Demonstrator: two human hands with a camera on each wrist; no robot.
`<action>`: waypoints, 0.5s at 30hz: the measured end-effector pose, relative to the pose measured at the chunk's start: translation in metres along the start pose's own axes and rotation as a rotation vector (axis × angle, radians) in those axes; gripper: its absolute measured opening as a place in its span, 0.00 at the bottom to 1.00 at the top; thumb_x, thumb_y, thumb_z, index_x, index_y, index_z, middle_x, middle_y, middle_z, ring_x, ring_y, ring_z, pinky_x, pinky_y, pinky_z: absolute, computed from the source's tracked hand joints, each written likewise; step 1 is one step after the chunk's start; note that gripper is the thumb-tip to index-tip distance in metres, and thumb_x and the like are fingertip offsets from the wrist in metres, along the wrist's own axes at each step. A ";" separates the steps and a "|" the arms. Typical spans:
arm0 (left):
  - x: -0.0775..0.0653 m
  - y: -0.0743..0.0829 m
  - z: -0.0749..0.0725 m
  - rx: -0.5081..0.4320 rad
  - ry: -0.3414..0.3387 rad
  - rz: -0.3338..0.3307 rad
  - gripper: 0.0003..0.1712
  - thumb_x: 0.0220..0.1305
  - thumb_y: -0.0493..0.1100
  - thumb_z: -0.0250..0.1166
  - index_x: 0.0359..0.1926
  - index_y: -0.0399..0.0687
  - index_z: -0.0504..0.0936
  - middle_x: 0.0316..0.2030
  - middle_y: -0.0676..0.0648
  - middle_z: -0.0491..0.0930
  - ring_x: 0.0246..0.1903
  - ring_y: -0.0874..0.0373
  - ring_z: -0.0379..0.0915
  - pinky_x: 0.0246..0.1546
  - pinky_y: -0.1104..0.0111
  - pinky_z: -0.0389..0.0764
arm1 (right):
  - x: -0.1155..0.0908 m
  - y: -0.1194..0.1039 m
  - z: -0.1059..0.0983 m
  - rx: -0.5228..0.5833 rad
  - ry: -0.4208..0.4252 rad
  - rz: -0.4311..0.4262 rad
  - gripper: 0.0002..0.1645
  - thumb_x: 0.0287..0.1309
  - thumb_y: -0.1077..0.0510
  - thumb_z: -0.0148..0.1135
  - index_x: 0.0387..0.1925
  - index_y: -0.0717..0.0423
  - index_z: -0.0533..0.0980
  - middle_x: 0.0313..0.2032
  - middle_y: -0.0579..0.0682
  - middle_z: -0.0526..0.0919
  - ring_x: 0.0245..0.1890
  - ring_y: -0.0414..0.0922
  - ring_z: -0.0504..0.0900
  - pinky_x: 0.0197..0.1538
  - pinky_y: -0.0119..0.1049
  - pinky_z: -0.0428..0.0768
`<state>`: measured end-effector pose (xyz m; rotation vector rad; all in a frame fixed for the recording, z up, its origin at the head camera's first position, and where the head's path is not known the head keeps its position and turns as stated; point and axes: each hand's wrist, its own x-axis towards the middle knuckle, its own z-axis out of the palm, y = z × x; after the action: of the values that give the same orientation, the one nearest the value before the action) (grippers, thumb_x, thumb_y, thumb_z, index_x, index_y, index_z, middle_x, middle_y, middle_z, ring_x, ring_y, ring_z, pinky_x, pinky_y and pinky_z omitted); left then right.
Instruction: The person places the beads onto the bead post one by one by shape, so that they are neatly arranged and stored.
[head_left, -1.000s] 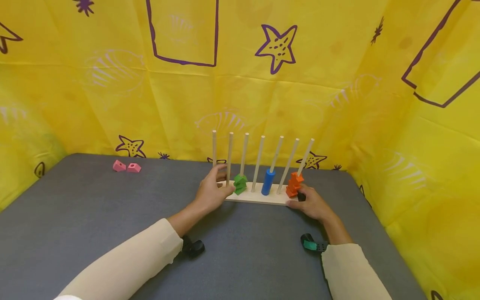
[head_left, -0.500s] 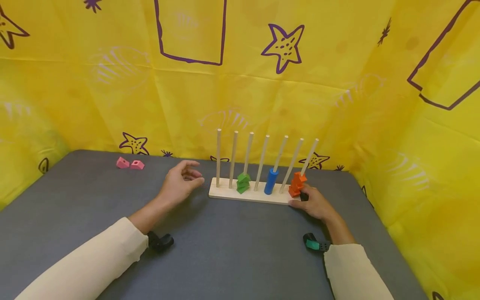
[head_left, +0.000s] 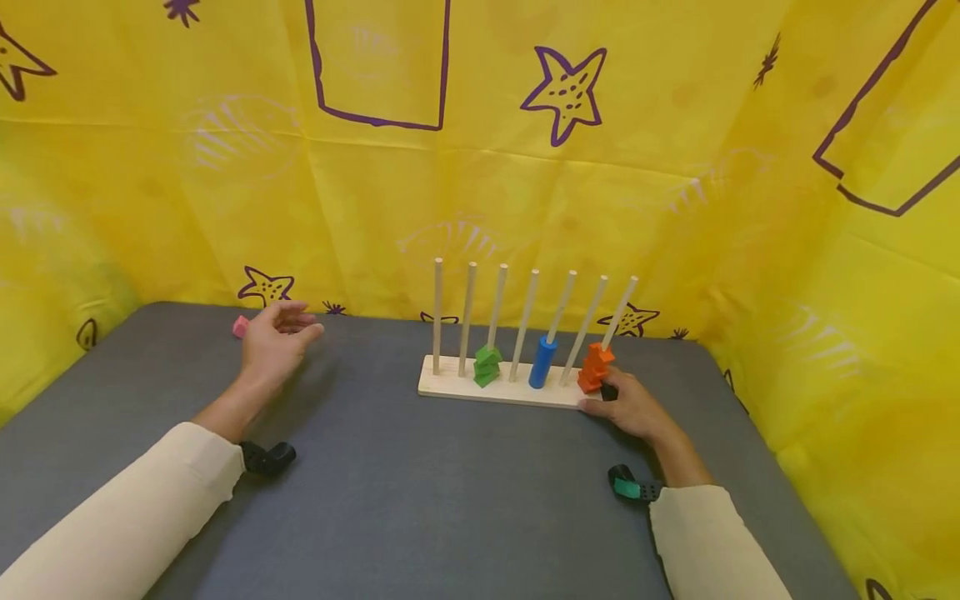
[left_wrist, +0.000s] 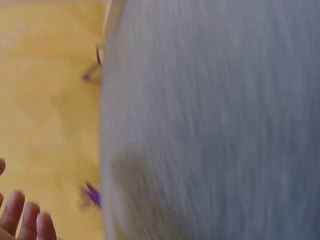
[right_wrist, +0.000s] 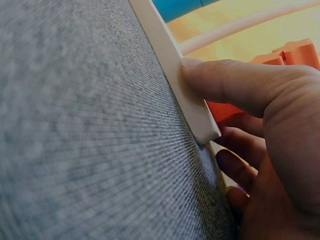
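A wooden peg stand with several upright rods sits on the table. Green pieces are stacked on one rod, blue pieces on another and orange pieces on the rightmost. My right hand holds the stand's right end; in the right wrist view its thumb presses the base edge, with the other fingers curling behind the end. My left hand hovers at the far left, fingers relaxed and holding nothing. Just beyond it shows one pink piece; the second is hidden behind the hand.
A grey tabletop spreads beneath both arms. Yellow patterned cloth hangs close behind the table and along its right side. Each wrist wears a dark strap, including the left strap.
My left hand has let go of the stand's left end and moved left toward the pink pieces, covering one. My right hand keeps its hold, and the stand stays about where it was.
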<state>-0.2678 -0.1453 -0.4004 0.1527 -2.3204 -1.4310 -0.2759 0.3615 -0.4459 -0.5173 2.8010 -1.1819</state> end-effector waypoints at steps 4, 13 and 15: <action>0.015 -0.017 -0.013 0.073 0.079 -0.107 0.25 0.62 0.38 0.65 0.60 0.37 0.73 0.49 0.41 0.75 0.39 0.62 0.69 0.33 0.79 0.72 | 0.000 0.001 0.001 -0.001 0.009 0.012 0.29 0.55 0.53 0.71 0.54 0.65 0.75 0.53 0.61 0.77 0.52 0.59 0.71 0.61 0.64 0.58; 0.034 -0.038 -0.030 0.235 -0.070 -0.193 0.35 0.58 0.30 0.51 0.70 0.36 0.62 0.61 0.30 0.68 0.51 0.40 0.66 0.30 0.68 0.69 | -0.001 0.000 0.002 0.025 0.028 -0.004 0.25 0.53 0.56 0.72 0.50 0.63 0.78 0.50 0.58 0.78 0.50 0.58 0.72 0.60 0.62 0.59; 0.037 -0.041 -0.033 0.275 -0.117 -0.187 0.36 0.58 0.30 0.51 0.70 0.35 0.60 0.63 0.27 0.64 0.52 0.35 0.62 0.30 0.64 0.67 | -0.001 -0.001 0.002 0.025 0.017 -0.003 0.26 0.53 0.56 0.72 0.52 0.63 0.77 0.51 0.59 0.77 0.52 0.58 0.71 0.61 0.63 0.58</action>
<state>-0.2930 -0.2028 -0.4134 0.3821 -2.6534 -1.2237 -0.2743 0.3594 -0.4469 -0.5122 2.7966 -1.2262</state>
